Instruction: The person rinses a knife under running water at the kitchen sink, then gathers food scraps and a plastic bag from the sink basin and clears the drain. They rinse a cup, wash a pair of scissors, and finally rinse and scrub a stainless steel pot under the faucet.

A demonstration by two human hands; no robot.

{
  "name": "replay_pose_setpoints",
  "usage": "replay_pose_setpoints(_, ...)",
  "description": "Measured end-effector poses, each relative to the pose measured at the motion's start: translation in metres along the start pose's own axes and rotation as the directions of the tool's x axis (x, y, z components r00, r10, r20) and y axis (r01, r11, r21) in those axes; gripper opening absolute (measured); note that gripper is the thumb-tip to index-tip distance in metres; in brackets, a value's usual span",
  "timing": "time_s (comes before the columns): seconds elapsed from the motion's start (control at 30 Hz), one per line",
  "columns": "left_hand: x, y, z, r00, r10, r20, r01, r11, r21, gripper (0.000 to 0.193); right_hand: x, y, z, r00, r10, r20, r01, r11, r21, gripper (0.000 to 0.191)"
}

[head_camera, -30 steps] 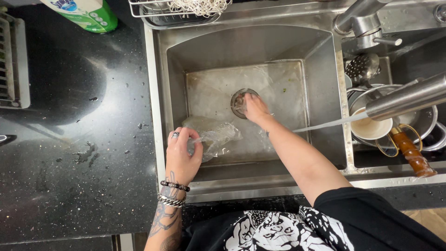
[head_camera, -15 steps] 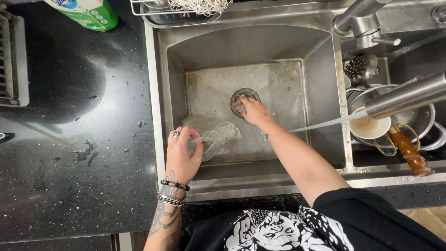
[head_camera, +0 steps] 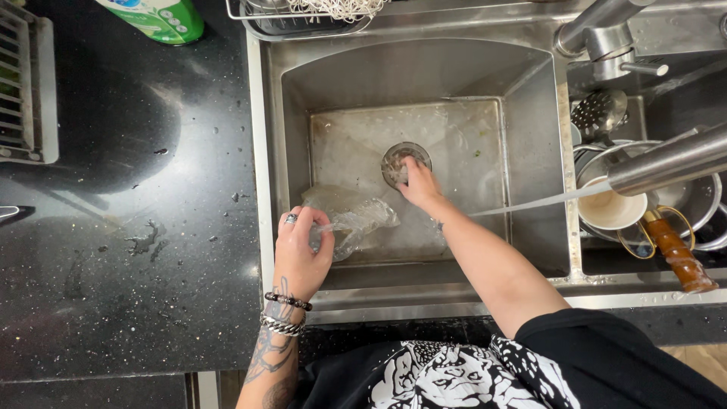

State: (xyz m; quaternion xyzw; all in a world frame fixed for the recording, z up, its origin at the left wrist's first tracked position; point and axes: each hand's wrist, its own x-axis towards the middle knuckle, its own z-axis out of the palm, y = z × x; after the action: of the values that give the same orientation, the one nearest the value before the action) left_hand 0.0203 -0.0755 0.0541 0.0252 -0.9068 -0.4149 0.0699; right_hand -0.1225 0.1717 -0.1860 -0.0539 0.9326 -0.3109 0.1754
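Clear plastic bag [head_camera: 350,221] in left hand [head_camera: 301,254]; right hand [head_camera: 418,185] at drain [head_camera: 399,157].

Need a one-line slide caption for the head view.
Right hand reaches into the sink at the drain strainer; left hand holds a clear plastic bag over the basin.

My left hand [head_camera: 301,254] is curled at the near left corner of the sink [head_camera: 530,250], wrist banded and bent. My right hand [head_camera: 418,184] reaches deep to the sink's centre, fingertips pointing down, forearm stretched diagonally.
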Motion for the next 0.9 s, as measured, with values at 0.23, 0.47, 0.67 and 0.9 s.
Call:
replay_pose_setpoints(0.23,0.002,0.000,0.001,1.000,-0.022,0.018,0.022,1.000,0.006,0.012,0.001,0.003,0.003,0.995,-0.083,-0.050,0.082,0.996,-0.017,0.048)
replay_pose_setpoints(0.47,0.003,0.002,0.002,1.000,-0.001,0.026,0.000,1.000,0.011,0.012,0.001,-0.012,-0.009,0.995,-0.030,0.100,0.034,0.999,-0.038,0.066)
replay_pose_setpoints(0.67,0.004,0.005,0.007,0.998,-0.007,0.058,0.006,1.000,0.009,0.012,0.005,-0.013,-0.013,0.989,-0.049,0.138,0.068,0.987,-0.142,0.063)
replay_pose_setpoints(0.9,0.004,0.005,0.006,0.999,0.014,0.046,-0.015,1.000,0.011,0.013,0.000,-0.002,-0.004,0.999,-0.030,0.033,0.034,0.994,-0.105,0.048)
